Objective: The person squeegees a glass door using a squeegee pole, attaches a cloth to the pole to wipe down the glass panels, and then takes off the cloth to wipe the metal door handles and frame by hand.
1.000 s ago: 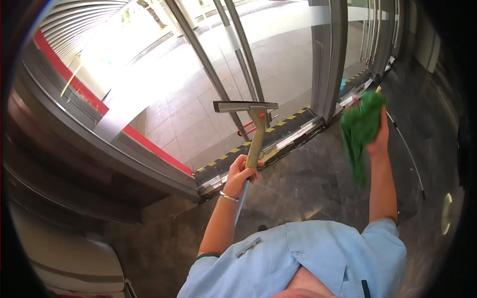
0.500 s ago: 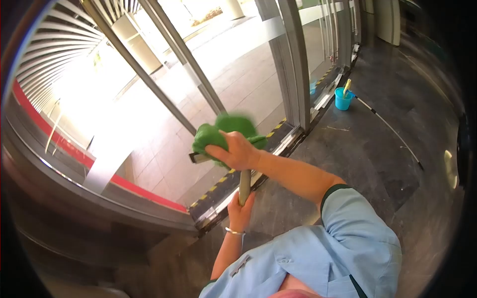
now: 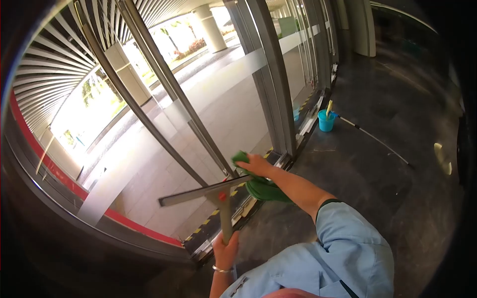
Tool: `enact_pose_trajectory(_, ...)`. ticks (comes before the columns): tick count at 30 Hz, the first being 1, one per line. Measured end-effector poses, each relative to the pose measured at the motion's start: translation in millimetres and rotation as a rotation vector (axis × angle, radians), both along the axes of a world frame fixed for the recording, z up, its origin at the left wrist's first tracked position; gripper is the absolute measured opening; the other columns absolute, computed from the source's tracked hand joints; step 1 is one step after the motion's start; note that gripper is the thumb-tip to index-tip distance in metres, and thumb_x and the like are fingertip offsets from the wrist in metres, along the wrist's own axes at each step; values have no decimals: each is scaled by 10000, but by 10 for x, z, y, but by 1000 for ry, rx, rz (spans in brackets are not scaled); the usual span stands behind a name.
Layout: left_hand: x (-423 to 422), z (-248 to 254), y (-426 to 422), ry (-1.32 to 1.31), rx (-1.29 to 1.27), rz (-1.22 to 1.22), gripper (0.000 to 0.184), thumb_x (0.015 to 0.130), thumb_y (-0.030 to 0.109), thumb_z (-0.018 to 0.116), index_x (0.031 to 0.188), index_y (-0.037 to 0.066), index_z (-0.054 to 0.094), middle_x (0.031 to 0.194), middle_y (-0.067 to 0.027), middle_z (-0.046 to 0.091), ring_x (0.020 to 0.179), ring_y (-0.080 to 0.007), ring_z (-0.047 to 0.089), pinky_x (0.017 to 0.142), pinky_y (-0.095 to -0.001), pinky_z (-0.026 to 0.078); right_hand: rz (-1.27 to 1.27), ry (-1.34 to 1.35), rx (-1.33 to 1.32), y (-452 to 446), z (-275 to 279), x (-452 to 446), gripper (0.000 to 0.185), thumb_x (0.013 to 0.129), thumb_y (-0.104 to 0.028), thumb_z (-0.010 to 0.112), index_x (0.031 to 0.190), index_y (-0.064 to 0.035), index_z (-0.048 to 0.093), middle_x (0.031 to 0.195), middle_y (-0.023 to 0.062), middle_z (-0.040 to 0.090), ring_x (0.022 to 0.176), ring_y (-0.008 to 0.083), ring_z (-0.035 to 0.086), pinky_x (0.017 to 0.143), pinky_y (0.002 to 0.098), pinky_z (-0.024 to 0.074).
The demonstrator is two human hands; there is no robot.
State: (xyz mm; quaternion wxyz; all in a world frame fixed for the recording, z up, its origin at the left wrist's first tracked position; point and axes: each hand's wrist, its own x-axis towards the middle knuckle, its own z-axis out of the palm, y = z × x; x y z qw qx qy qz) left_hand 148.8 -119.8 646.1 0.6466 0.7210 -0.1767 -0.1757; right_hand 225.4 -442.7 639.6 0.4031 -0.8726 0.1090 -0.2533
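My left hand: fingers clamped round the handle of a squeegee, low down. Squeegee is held up in front of me, head on top, set crosswise and tilted, its left end lower in view than its right. Red spot where handle meets head. My right hand: fingers closed on a bunched green cloth, right at the right end of the squeegee blade. One bit of cloth pokes out past my fingers, the bigger part hangs below hand and wrist. Cloth looks to be against the blade end; my hand covers part of that spot, so can't tell how far it wraps.

Silver bracelet on left wrist. Light blue shirt, dark trim on the sleeve. Just beyond the squeegee: glass door with upright metal bars and a frosted band across it; yellow-and-black striped tape along its foot. Red strip low on the curved glass, left.

Off to the right, well apart from both hands: blue bucket on the dark floor, near the door track, with a yellow item sticking up from it, too small to name. Thin pole slants from the bucket rim across the floor.
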Motion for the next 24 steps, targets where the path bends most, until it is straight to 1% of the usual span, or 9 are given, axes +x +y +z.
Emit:
enact_pose_trajectory(2,127,85,217,-26,57,128,190,816,155,700,734,60,558,569,38,507,473,-47,458,426,-226,346,-33,180,-124,-540,-892,-36,572,799,-517,632,1123,-47,583,1026,222,639,997,374,606,853,435,481)
enact_pose_trajectory(4,254,313,290,79,-41,52,161,797,144,722,773,63,585,568,26,522,453,-43,462,408,-208,333,-84,480,-91,-454,-1008,-510,655,785,-557,617,1187,-42,567,1098,230,625,1063,356,592,915,411,470)
enact_pose_trajectory(7,449,172,193,47,28,-82,167,780,133,750,827,57,609,569,21,531,433,-44,458,377,-212,313,134,354,224,-29,-1470,-676,604,781,-413,714,1230,-44,549,1138,172,623,1073,257,590,919,366,460)
enact_pose_trajectory(11,457,-1,-285,-24,-2,-157,208,756,128,777,852,41,614,591,16,549,434,-48,466,379,-224,327,642,344,505,858,-566,-1074,608,768,-225,759,1277,-38,483,1108,82,608,1000,142,550,864,303,459)
enact_pose_trajectory(13,450,9,-378,151,34,-331,232,744,126,788,864,28,616,626,5,575,461,-50,485,390,-227,343,601,194,479,1002,-627,-1067,588,772,-235,759,1251,-33,485,1119,82,593,1016,142,545,860,308,463)
enact_pose_trajectory(17,531,-127,-388,154,106,-254,233,739,96,784,883,8,622,703,-23,617,554,-75,552,450,-244,410,467,230,694,1021,-591,-1403,569,781,-270,758,1226,-28,499,1104,91,604,1028,142,556,859,312,466)
enact_pose_trajectory(19,620,-258,-379,86,96,-152,223,743,78,776,889,3,625,741,-42,634,601,-97,586,488,-256,450,562,616,296,881,-498,-1618,525,790,-314,754,1175,-24,548,1047,97,630,1011,143,577,860,303,467)
enact_pose_trajectory(21,722,-295,-349,104,-14,-129,219,742,67,771,886,-6,623,757,-52,641,626,-119,607,530,-271,478,737,798,340,751,-869,-1819,487,780,-351,751,1105,-21,599,1015,96,651,967,174,597,840,322,475)
enact_pose_trajectory(24,854,-173,-249,148,-84,-57,212,745,60,764,869,-25,614,788,-67,651,661,-147,629,570,-287,508,706,742,227,634,-1058,-2168,414,807,-318,724,1094,-39,616,1032,88,663,968,181,603,845,324,472)
